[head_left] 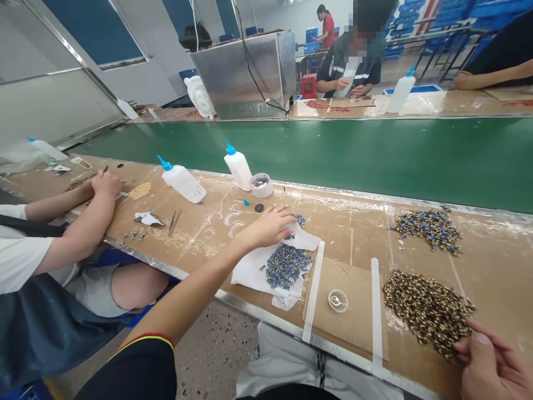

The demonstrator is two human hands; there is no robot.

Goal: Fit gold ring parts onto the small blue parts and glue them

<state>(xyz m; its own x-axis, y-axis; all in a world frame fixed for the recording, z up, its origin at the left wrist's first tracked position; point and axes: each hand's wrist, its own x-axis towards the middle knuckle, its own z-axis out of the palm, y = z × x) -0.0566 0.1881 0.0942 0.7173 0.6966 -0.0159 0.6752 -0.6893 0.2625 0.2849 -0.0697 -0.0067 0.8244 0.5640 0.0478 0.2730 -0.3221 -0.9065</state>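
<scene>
My left hand (272,226) reaches across to a white tissue-like sheet (250,268), fingers closed on a folded-up flap of it. On the sheet lies a heap of small blue pieces with yellowish bits (287,265); more blue pieces show behind the flap. My right hand (493,361), at the lower right, touches the near edge of a pile of small brown and cream pieces (427,308). Its index finger is stretched out and the thumb is apart from it. Between the hands, a small clear cup (338,300) holding a thin light stick stands on a cardboard panel (350,328).
Behind my left hand are a white bottle (238,166), a tape roll (261,186) and a black disc (259,208). Another blue-and-cream pile (428,226) lies at right. A co-worker's hands (104,183) are at left, near tweezers (174,222). A green belt (333,153) runs beyond.
</scene>
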